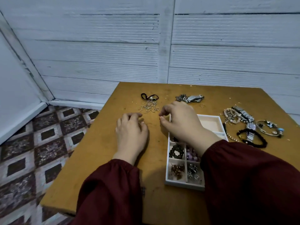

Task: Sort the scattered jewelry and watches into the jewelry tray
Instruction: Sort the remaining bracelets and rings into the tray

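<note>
Fingers (125, 117) of the left hand (131, 135) are seen loosely curled on the tan wooden table (97, 151), nothing gripped. On the right hand (180, 122) thumb and forefinger are pinched together; whether something tiny is held can't be told tbh. The tangled thin silver chain (149, 106) is found at 12 o'clock of the left hand, 11 o'clock of the white compartmented tray (168, 180). Probably feather-light, limp, snag-prone: best lifted by one loop, not dragged.

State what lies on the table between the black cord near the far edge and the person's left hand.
In the head view, a tangle of thin silver chain and rings lies between the black cord and the left hand.
</note>
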`<state>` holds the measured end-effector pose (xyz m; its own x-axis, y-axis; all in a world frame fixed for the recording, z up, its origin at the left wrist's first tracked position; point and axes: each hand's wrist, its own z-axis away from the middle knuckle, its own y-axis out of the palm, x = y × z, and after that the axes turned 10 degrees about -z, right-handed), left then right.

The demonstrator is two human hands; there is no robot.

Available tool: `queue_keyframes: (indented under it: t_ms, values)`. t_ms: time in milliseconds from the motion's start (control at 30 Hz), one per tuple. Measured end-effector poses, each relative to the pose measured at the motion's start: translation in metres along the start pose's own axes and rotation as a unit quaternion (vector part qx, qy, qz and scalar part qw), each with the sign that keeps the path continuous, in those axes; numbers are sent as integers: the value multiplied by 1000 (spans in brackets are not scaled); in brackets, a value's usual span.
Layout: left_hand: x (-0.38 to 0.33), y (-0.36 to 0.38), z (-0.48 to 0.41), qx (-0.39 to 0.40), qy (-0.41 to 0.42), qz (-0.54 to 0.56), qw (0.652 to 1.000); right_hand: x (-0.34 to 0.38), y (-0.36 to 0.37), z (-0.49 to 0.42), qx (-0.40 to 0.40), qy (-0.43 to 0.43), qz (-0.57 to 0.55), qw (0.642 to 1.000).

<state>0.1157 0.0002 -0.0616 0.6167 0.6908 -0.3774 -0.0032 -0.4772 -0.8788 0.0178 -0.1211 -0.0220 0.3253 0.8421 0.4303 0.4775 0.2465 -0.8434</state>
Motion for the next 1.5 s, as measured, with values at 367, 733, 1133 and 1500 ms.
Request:
queue_keyframes:
  t_ms: [367,733,1133,1500]
  values:
    - [1,17,-64,19,-41,-106,993,-21,8,-52,12,8,24,1000]
    - [6,18,-76,16,-22,-162,986,-33,23,-82,4,31,10,999]
    - [3,25,-77,50,-3,-163,985,-30,37,-100,6,51,21,998]
    - [8,22,-79,49,-41,-65,996,-37,48,-109,0,90,30,996]
